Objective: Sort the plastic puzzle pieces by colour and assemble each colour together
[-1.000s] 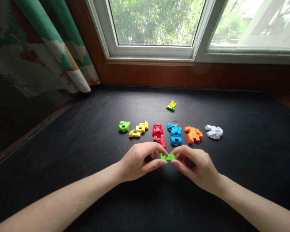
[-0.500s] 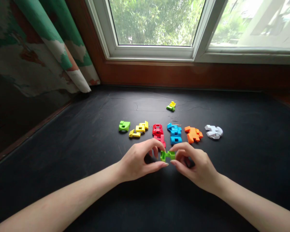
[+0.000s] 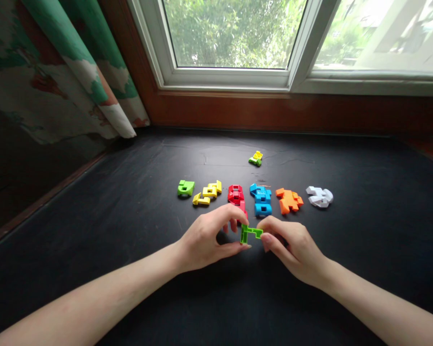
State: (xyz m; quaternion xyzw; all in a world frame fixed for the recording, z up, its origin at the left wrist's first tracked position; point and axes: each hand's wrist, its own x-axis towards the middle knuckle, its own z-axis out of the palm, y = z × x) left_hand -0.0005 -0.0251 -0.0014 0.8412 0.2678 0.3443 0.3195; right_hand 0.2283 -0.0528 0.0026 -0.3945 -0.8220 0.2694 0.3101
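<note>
Between both hands is a small green plastic toy piece (image 3: 250, 233), blocky at its left end with an arm reaching right. My left hand (image 3: 209, 238) pinches the left end between thumb and forefinger. At the other end, my right hand (image 3: 292, 245) pinches the tip of the arm, its thumb and forefinger close together. Just beyond my hands lie red pieces (image 3: 235, 193), partly hidden by my left fingers, and blue pieces (image 3: 261, 197). Orange pieces (image 3: 289, 200) sit past my right hand.
Along the same row on the black tabletop (image 3: 130, 298) are a green piece (image 3: 185, 188), yellow pieces (image 3: 210, 191) and white pieces (image 3: 320, 197). A yellow-and-green cluster (image 3: 256, 158) lies farther back. Behind stands a window (image 3: 223, 79), with a curtain (image 3: 108, 96) at left.
The green piece has turned in my grip, its left end now standing taller. My right thumb and fingers have closed together on its right end.
</note>
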